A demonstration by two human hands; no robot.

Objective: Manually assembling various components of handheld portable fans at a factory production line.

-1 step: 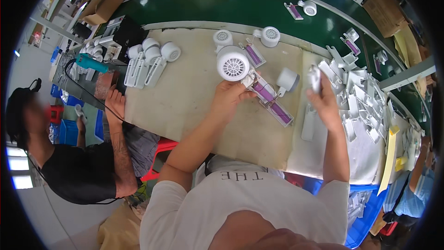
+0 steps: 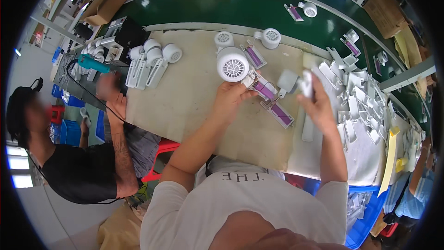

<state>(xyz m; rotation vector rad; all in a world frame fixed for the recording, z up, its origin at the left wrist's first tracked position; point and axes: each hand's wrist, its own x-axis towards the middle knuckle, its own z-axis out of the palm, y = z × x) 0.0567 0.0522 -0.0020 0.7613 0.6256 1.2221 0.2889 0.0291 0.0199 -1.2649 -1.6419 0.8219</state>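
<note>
My left hand (image 2: 230,97) is closed around the neck of a white handheld fan (image 2: 232,67), its round grille facing up. The fan's handle is uncovered and shows a purple battery (image 2: 263,90) inside. In my right hand (image 2: 318,106) is a white plastic piece (image 2: 305,83), blurred, apparently a handle cover. Just left of that hand lies another fan (image 2: 287,81) on its side, with an uncovered handle (image 2: 280,113) and purple battery. Farther back are two more fans, one with a white head (image 2: 225,40), the other beside it (image 2: 270,38).
Loose white covers (image 2: 356,97) are heaped at the right. Several finished-looking fans (image 2: 152,60) lie at the left, near a teal power tool (image 2: 92,63). A co-worker (image 2: 83,171) sits at the left. A blue bin (image 2: 370,217) stands below the table's right edge.
My right hand has moved a little left with the white piece, toward the fan in my left hand. My left hand stays almost in place.
</note>
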